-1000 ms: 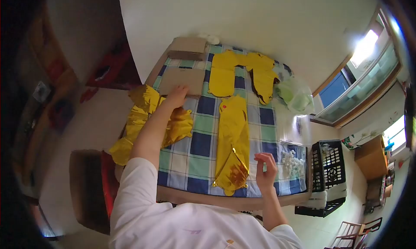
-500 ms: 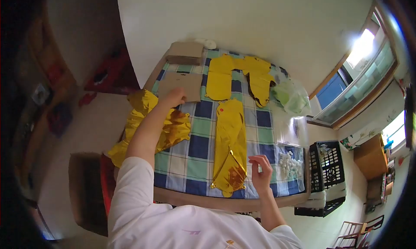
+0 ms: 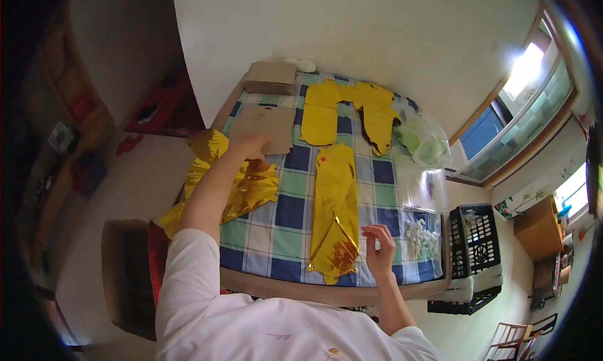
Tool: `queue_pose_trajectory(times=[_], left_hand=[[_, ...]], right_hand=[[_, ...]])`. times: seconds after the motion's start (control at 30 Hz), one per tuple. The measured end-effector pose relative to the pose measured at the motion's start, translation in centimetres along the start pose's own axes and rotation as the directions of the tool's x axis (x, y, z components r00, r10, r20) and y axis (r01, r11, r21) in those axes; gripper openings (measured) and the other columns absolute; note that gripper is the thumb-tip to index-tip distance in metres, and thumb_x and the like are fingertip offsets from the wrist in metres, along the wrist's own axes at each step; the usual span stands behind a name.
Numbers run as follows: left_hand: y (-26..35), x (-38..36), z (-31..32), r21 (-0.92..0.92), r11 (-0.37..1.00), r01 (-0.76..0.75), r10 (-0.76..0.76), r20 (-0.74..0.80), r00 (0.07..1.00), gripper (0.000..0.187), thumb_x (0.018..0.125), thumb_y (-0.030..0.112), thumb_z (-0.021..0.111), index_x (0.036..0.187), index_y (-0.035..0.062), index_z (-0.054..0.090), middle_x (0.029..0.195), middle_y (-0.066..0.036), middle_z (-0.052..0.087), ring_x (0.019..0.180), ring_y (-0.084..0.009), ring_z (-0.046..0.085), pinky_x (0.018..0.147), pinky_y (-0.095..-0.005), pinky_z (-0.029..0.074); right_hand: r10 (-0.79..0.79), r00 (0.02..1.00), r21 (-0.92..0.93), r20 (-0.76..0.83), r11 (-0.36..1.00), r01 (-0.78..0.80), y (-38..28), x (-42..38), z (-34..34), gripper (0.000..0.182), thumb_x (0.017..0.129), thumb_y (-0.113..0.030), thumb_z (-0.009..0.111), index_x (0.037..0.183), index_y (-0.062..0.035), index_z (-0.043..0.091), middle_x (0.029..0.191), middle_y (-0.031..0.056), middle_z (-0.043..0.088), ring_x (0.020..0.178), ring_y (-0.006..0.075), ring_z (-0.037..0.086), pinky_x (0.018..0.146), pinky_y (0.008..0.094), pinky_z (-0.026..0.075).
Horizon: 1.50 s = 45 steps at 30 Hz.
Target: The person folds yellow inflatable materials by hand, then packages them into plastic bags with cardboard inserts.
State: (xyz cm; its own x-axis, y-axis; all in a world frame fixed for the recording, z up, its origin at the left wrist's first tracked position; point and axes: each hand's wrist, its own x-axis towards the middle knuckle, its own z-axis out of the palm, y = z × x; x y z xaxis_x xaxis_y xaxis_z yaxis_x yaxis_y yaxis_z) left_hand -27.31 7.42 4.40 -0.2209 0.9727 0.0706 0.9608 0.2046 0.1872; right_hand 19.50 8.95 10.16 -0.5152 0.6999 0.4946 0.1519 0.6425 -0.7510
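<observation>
My left hand is at the near edge of a flat stack of brown cardboard sheets, its fingers closed on the edge of a sheet. Under that forearm lies a crumpled pile of gold foil balloons. My right hand hovers over the bed's near side, fingers loosely curled, thumb apart, nothing seen in it. Just left of it a long flat gold foil balloon lies lengthwise, its near end folded to a point. Farther back are two more flat gold foil pieces.
A checked cloth covers the bed. Along its right side lie clear plastic bags and a heap of small whitish pieces. A cardboard box sits at the back left. A black crate stands right; an open carton stands left.
My left hand has shifted slightly nearer and left along the cardboard, and the sheet's near edge sits a little closer to me. My right hand has stayed in place.
</observation>
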Motion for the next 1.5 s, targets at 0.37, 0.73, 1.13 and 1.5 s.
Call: queue_pose_trajectory(times=[0.37,0.73,1.13,1.5], left_hand=[[0.3,0.6,-0.8,-0.01,0.993,0.12,-0.12,-0.11,0.987,0.02,0.085,0.016,0.057,0.103,0.0096,0.064,0.083,-0.017,0.065,0.08,-0.0338,0.063,0.07,-0.0429,0.05],[23.6,-11.2,1.0,0.155,0.783,-0.603,0.611,-0.377,0.696,0.028,0.08,0.014,0.063,0.107,0.0071,0.065,0.114,-0.01,0.064,0.108,-0.0237,0.061,0.085,-0.034,0.052],[23.4,-13.4,7.2,-0.24,0.937,-0.255,0.185,-0.279,0.942,0.044,0.083,0.028,0.066,0.123,0.0138,0.057,0.133,-0.013,0.049,0.128,-0.034,0.04,0.104,-0.0497,0.034],[23.7,-14.1,8.0,-0.189,0.957,-0.219,0.155,-0.306,0.94,0.043,0.082,0.027,0.066,0.122,0.0138,0.057,0.135,-0.012,0.046,0.13,-0.0324,0.038,0.104,-0.0515,0.032]], right_hand=[[0.01,0.999,0.051,0.035,0.999,-0.012,0.1,0.3,0.5,0.02,0.083,0.013,0.047,0.091,0.0028,0.061,0.089,0.0098,0.06,0.079,0.0175,0.061,0.072,0.0264,0.05],[0.682,0.638,0.604,0.358,0.352,-0.715,6.7,3.8,2.2,0.056,0.086,-0.007,0.063,0.136,-0.0128,0.039,0.09,0.01,0.064,0.082,0.0146,0.062,0.068,0.0254,0.049],[0.061,0.995,-0.529,0.073,0.848,-0.013,11.3,0.6,2.5,0.046,0.085,-0.013,0.057,0.131,-0.0138,0.05,0.127,0.015,0.052,0.118,0.0296,0.049,0.1,0.0449,0.037],[0.105,0.97,-0.621,0.218,0.782,0.055,11.6,0.6,3.5,0.043,0.092,-0.026,0.048,0.134,-0.018,0.047,0.143,0.0081,0.041,0.134,0.0276,0.033,0.11,0.0538,0.02]])
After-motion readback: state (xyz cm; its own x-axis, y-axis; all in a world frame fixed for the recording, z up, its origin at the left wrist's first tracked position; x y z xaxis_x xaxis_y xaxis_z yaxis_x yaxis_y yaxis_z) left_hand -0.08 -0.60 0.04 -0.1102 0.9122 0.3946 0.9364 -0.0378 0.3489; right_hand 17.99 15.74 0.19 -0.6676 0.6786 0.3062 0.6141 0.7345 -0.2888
